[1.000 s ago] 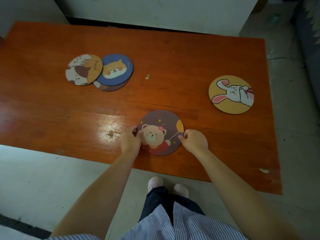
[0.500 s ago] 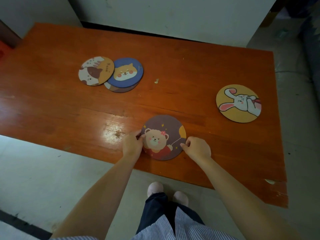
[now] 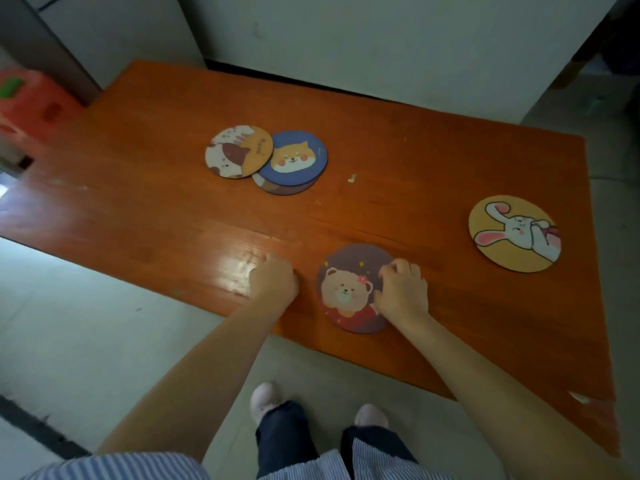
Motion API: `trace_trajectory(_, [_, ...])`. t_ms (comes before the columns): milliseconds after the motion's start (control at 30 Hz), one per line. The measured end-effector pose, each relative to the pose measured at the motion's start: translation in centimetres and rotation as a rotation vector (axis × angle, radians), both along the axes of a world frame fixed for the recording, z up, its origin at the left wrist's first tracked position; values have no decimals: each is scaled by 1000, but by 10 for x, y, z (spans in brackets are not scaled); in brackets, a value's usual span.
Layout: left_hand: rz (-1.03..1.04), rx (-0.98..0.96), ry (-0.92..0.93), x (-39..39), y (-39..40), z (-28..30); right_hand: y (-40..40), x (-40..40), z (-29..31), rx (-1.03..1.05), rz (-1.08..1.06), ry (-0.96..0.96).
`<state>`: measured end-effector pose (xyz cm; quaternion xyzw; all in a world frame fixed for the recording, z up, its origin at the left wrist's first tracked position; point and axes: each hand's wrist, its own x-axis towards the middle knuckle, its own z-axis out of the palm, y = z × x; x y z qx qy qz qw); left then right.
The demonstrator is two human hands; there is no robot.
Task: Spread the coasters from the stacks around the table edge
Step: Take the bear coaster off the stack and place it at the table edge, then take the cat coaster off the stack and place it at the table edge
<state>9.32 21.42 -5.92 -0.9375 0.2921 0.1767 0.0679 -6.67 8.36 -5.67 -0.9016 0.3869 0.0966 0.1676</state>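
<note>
1. Bear coaster (image 3: 349, 289) is flat on the desk (image 3: 156, 209) by the near edge. My right hand (image 3: 400, 289) rests on its right side, fingers curled down; I can't tell whether they're pinching the rim or just pressing.
2. My left hand (image 3: 273, 280) is a loose fist on the bare wood just left of it, holding nothing.
3. The rest: rabbit coaster (image 3: 514, 233) near the right edge, cat coaster (image 3: 239, 155) overlapping the dog coaster (image 3: 294, 159) stack mid-desk.
4. These look thin, stiff and light, probably slidey on the varnish. I'd hook a fingernail under the rim, or just push.
5. Half a second ago both hands flanked the bear one; the left has now let go.
</note>
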Motion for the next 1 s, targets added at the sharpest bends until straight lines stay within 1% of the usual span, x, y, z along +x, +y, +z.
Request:
trace_trajectory(133, [51, 79, -31, 53, 37, 10, 18, 58, 3, 43, 102, -39])
trace_trajectory(233, [70, 81, -25, 107, 71, 15, 33, 114, 8, 79, 89, -98])
trace_trajectory(500, [-37, 39, -25, 242, 150, 12, 78, 235, 11, 194, -174, -104])
trace_trajectory(600, [-17, -1, -68, 278, 167, 6, 83, 266, 11, 265, -268, -118])
trace_trajectory(667, [5, -59, -59, 297, 171, 0, 81, 283, 13, 307, -335, -133])
trace_trajectory(767, [-44, -165, 8, 323, 170, -15, 74, 308, 16, 291, -401, -185])
trace_trajectory(833, [-111, -210, 135, 340, 167, -24, 68, 324, 15, 272, -446, -223])
trace_trajectory(900, [-190, -183, 216, 354, 165, -31, 62, 339, 11, 260, -474, -258])
trace_trajectory(1000, [-272, -115, 235, 369, 166, -42, 47, 365, 5, 271, -537, -283])
